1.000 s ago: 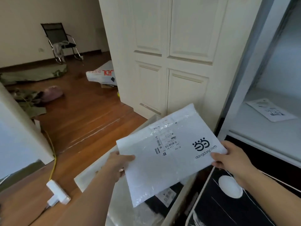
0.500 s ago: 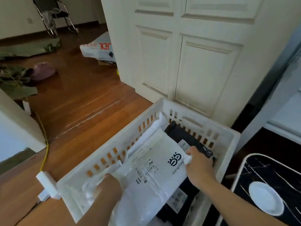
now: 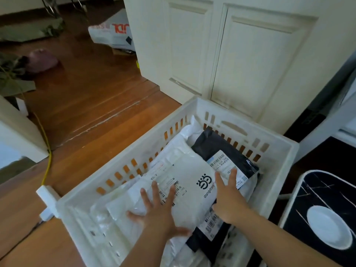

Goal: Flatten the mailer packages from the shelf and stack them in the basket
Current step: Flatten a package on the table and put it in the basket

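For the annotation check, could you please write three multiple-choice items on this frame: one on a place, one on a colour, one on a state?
1. Where does the white mailer lie?
A. On the shelf
B. In the basket
C. On the floor

2. What colour is the mailer under its far right corner?
A. Black
B. Red
C. Green

3. How are the left hand and right hand placed?
A. Both pinch a corner
B. Both hang idle
C. Both press flat with spread fingers

Answers: 1 B, the basket's slotted walls surround it; 2 A, a black mailer with a white label shows there; 3 C, both palms lie on the white mailer, fingers straight.
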{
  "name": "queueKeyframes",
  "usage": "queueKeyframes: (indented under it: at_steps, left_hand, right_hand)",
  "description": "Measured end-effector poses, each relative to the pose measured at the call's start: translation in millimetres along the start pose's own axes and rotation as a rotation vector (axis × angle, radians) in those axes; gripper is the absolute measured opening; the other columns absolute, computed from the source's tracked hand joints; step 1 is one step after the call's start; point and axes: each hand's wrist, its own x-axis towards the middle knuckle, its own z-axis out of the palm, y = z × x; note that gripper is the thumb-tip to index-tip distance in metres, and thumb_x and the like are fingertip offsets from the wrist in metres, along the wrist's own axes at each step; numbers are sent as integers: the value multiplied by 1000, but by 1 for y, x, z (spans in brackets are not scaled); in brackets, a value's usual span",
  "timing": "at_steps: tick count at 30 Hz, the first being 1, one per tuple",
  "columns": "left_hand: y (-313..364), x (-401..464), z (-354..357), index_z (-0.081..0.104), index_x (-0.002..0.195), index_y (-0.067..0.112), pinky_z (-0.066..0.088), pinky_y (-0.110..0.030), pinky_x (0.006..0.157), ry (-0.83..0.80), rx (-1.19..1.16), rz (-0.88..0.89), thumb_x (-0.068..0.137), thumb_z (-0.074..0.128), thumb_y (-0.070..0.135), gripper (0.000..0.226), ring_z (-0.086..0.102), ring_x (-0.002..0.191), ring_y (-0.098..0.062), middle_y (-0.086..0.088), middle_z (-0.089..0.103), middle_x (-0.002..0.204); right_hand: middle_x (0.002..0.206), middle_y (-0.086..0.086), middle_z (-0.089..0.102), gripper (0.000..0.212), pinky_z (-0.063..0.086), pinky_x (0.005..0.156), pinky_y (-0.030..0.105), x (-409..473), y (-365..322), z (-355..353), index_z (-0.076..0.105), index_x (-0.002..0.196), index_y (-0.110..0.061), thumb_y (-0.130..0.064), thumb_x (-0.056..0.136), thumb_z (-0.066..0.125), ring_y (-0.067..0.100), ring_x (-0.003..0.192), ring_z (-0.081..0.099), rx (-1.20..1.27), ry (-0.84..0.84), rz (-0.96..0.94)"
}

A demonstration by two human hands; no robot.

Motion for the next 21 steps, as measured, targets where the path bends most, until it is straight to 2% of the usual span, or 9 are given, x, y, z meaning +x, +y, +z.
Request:
queueKeyframes:
  at_steps: [2,5,10,12,14,16,17,19,21]
  left_hand:
    - [-2,4,5,-35,132,54,-3,-87,86,-11,53,-25,49,69,81,136,-48,126,-39,1,-59,134]
    - [-7,12,9,-42,127,53,-5,-88,82,-28,83,-55,43,67,85,141,-49,125,-39,2,-60,132]
    - [-9,19,11,-40,127,53,1,-86,89,-100,49,-75,41,69,84,143,-42,132,-37,6,-57,135]
    - [-9,19,8,-38,130,53,4,-85,91,-143,36,-69,44,71,82,142,-41,133,-36,7,-56,136]
    - [-9,17,3,-34,134,53,7,-84,93,-156,29,-51,47,75,76,140,-38,135,-36,7,-53,139]
    - [-10,14,-4,-28,137,52,13,-83,95,-152,36,-18,49,78,70,139,-33,138,-38,6,-47,145]
    - [-11,13,-9,-25,140,50,17,-80,98,-149,45,3,49,79,69,139,-29,139,-41,3,-42,149]
    - [-10,9,-21,-19,145,45,21,-73,105,-130,69,20,51,79,68,138,-18,141,-46,-3,-29,156]
    - [1,-3,-37,-13,150,37,22,-64,111,-86,104,35,57,77,67,133,-2,144,-45,-9,-13,160]
  right_hand:
    - [147,22,-40,87,46,97,26,2,3,2,-12,152,-21,-7,94,51,29,132,41,-56,54,30]
    - [151,18,-35,83,43,97,26,3,3,3,-6,154,-20,-11,96,52,27,135,37,-73,32,29]
    - [157,8,-25,82,41,103,29,4,2,4,-2,154,-24,-13,96,54,23,137,35,-71,-21,-19]
    - [160,5,-13,71,38,106,31,-1,2,1,9,154,-22,-16,97,52,23,138,33,-83,-48,-39]
    - [159,4,13,54,37,105,32,-7,2,-4,27,148,-20,-20,99,48,22,135,37,-127,-50,-95]
    - [142,2,42,40,41,100,32,-19,4,-15,42,137,-19,-21,97,48,21,125,46,-226,-22,-172]
    - [133,2,49,34,42,97,32,-26,5,-22,46,130,-18,-22,97,48,21,119,49,-306,-5,-207]
    - [123,3,54,26,39,94,33,-41,12,-39,50,121,-15,-27,98,46,22,114,50,-461,47,-270]
    - [123,3,53,29,34,99,34,-57,23,-58,51,121,-15,-33,100,41,22,117,47,-497,100,-295]
